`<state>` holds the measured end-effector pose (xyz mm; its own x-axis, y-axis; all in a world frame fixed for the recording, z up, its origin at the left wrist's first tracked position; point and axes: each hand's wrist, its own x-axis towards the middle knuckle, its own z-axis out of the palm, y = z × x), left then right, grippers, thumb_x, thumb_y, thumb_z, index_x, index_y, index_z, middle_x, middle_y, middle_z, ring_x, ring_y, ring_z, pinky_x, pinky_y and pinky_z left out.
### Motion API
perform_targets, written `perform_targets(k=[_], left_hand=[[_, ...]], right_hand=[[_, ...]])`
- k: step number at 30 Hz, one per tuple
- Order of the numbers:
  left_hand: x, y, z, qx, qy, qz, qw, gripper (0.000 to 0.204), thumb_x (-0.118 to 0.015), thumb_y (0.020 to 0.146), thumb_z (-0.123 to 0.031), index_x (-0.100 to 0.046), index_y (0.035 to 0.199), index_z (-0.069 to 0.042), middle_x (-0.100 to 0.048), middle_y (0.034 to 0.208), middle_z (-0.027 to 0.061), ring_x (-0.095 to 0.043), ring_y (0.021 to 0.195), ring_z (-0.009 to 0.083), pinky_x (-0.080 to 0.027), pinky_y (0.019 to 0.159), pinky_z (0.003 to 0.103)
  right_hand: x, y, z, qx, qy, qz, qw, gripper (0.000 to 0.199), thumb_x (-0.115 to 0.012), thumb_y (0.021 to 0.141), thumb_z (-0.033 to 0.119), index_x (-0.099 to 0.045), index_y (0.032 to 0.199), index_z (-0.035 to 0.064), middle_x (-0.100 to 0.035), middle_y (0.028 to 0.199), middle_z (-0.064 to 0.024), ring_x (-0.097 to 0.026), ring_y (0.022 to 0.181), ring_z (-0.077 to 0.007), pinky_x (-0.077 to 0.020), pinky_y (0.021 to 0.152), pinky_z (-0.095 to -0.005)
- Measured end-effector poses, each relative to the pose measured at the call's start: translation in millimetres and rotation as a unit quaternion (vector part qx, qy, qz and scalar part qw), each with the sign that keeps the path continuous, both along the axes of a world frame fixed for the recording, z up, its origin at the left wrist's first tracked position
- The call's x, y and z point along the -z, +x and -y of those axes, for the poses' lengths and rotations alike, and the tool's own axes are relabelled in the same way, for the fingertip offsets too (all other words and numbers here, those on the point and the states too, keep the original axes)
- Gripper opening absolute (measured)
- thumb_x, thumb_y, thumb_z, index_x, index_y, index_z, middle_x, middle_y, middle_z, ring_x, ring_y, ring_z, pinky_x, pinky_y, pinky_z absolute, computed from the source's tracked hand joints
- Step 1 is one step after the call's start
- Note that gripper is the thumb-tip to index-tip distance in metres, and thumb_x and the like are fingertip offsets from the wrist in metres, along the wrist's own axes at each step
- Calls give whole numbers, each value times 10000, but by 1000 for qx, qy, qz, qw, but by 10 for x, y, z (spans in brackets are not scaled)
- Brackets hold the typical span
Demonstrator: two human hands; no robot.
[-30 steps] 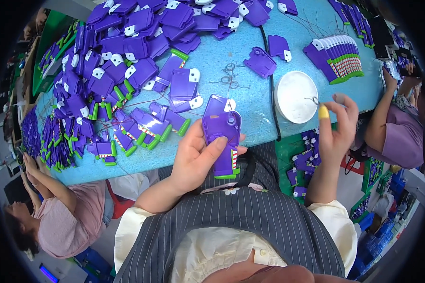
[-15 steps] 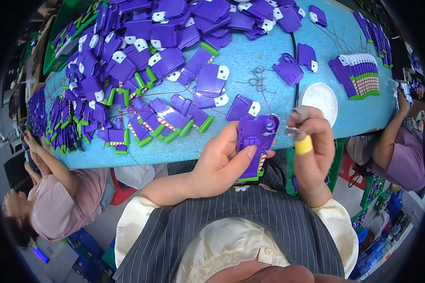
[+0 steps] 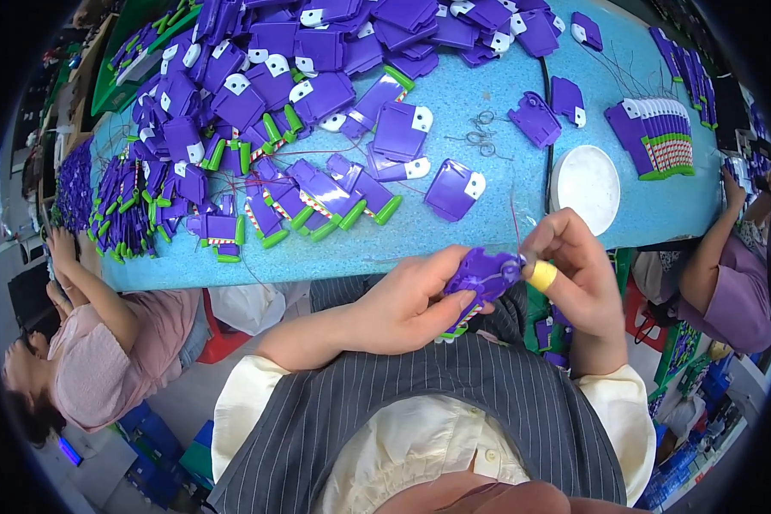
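Left of the white dish (image 3: 585, 190), I see purple shells (image 3: 324, 98) heaped on the desk (image 3: 317, 267). Below-left of the dish, my left hand (image 3: 411, 304) grips a purple plastic casing (image 3: 474, 276), probably light, stiff and slick; I'd hold its side edges, sparing the inside. Below the dish, my right hand's (image 3: 581, 283) fingertips bunch at the casing's rounded end, hiding anything pinched; I can't tell that grip's state. The left hand covers the casing's lower part.

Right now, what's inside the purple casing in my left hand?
Inside the purple casing, a thin greyish wire-like piece curves toward your right hand. Your left hand covers part of the casing, hiding whatever lies there.
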<state>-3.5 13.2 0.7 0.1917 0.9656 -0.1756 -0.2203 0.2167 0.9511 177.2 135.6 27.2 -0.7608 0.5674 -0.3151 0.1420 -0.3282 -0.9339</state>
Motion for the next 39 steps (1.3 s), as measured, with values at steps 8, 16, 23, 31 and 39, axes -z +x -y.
perform_targets(k=[8, 16, 23, 31, 39], left_hand=[[-74, -219, 53, 145, -6, 76, 986, 293, -462, 893, -35, -446, 1178, 31, -653, 969, 119, -643, 886, 164, -497, 766, 281], [3, -289, 220, 87, -66, 186, 977, 309, -442, 917, -57, -382, 1214, 3, -606, 1079, 174, -627, 966, 235, -498, 826, 335], [72, -140, 357, -182, -138, 267, 936, 401, -422, 941, -67, -287, 1316, -27, -529, 1192, 179, -588, 1035, 247, -488, 867, 359], [77, -46, 389, -124, -200, 237, 943, 463, -443, 868, 56, -303, 1302, -26, -534, 1171, 150, -582, 1041, 229, -494, 843, 328], [7, 0, 304, -91, -181, 195, 960, 461, -461, 848, 60, -318, 1280, -14, -537, 1107, 108, -583, 979, 159, -487, 816, 299]], right_hand=[[35, -121, -188, -209, -250, -72, 943, 151, -646, 775, 26, -510, 820, -21, -543, 787, -64, -501, 712, -99, -376, 616, -213], [367, -349, -158, -161, -238, -158, 945, 150, -610, 840, 118, -548, 861, -17, -587, 756, -71, -553, 631, -82, -415, 538, -189], [527, -615, 26, 21, 561, 189, 805, 363, -692, 707, 90, -516, 1015, 9, -560, 905, -142, -572, 748, -348, -466, 631, -411], [157, -55, 181, 80, 55, -1, 995, 262, -591, 812, -15, -485, 1052, -25, -528, 956, -81, -482, 620, -49, -388, 527, -169], [371, -307, 250, -27, -45, -33, 998, 286, -589, 791, -58, -557, 1074, -35, -479, 1160, -136, -546, 648, -52, -412, 497, -161]])
